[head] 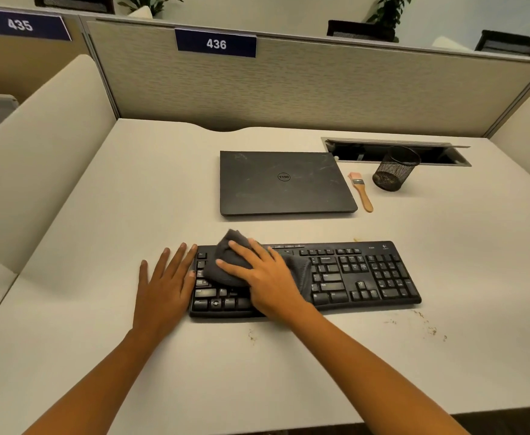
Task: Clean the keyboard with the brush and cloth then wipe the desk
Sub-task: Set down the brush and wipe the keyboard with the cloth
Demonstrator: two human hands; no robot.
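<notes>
The grey cloth (226, 251) lies bunched over the left half of the black keyboard (367, 274), directly under the right hand (266, 277), whose fingers are spread and nearly straight, pressing the cloth down onto the keys rather than gripping it; the thumb is hidden, so whether it tucks under the fabric cannot be told. The left hand (163, 287) lies flat on the desk (100, 215), fingers straight and holding nothing, its thumb side touching the keyboard's left edge. The brush (361, 191) lies well apart from both hands, just beside the right edge of the closed laptop (282, 183), bristles pointing away from the person, with a black mesh pen cup (395, 169) near it in front of a cable slot (345, 146). The keyboard's right half is uncovered. Bare desk runs wide to the left of the left hand and between keyboard and laptop. Crumbs (430, 329) dot the surface between the keyboard's right end and the desk's near edge, and a few specks (251, 335) sit in front of the keyboard between the forearms. A fabric partition (320, 89) bounds the far edge.
</notes>
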